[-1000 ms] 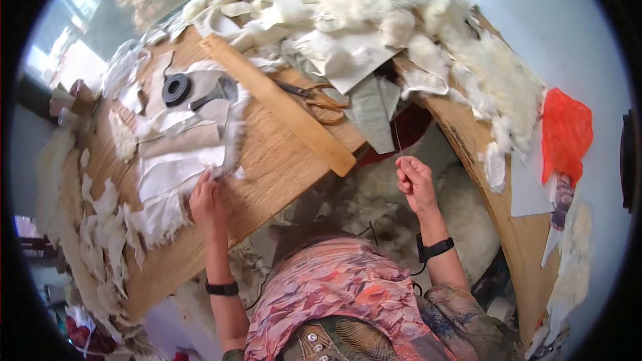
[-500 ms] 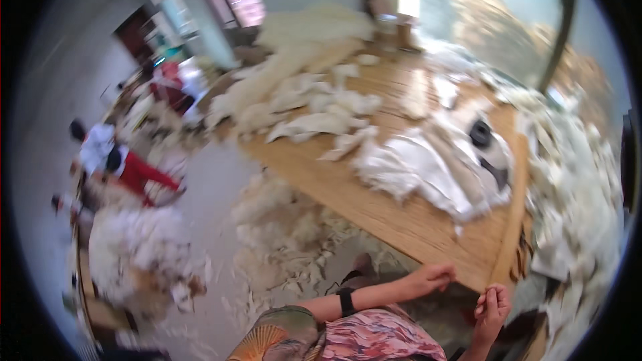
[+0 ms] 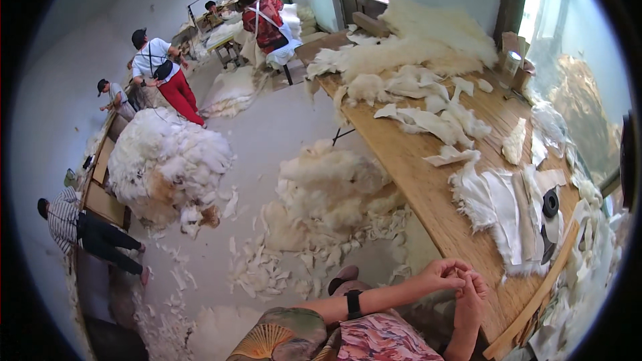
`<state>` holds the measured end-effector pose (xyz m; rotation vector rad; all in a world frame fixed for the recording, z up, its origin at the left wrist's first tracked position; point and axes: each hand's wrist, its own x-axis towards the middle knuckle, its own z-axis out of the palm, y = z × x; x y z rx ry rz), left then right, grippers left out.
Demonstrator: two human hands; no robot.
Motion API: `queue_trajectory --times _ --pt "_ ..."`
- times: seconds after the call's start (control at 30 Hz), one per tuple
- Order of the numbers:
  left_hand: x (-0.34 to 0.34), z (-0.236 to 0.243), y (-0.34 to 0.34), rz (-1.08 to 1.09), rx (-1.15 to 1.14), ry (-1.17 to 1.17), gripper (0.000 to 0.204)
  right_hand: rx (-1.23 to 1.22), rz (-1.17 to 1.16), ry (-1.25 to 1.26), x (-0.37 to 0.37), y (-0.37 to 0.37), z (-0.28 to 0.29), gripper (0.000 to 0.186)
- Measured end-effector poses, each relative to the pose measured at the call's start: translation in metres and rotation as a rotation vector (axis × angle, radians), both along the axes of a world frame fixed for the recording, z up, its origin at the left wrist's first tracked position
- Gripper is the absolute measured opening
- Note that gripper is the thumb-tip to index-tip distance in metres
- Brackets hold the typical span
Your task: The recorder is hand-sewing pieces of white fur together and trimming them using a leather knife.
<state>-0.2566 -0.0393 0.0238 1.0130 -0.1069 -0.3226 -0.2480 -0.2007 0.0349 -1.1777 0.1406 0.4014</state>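
Observation:
My left hand [image 3: 444,274], with a black band on its wrist, meets my right hand [image 3: 473,292] by the near edge of the wooden table [image 3: 428,187]. The fingertips of both are pinched together and touch or nearly touch. Anything between them is too small to make out. Just beyond my hands on the tabletop lie white fur-backed hide pieces [image 3: 491,210], with a black roll [image 3: 550,203] on top of them. A wooden strip [image 3: 535,294] runs along the table's right edge.
Cream pelts [image 3: 428,40] and hide scraps [image 3: 435,120] cover the table's far part. A fleece heap [image 3: 334,194] and scattered offcuts lie on the floor at the table's left. Farther left stands a large white fleece pile [image 3: 167,160]. Several people work along the left wall and at the back.
The view has swung left, so more of the room and its workers shows. My two hands, apart before, have come together at the fingertips.

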Motion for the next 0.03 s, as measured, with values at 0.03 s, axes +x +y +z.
queue_trajectory --times 0.03 --pt "-0.0007 -0.0023 0.0065 0.005 -0.008 0.001 0.041 0.025 -0.031 -0.014 0.0001 0.0086 -0.0019 0.011"
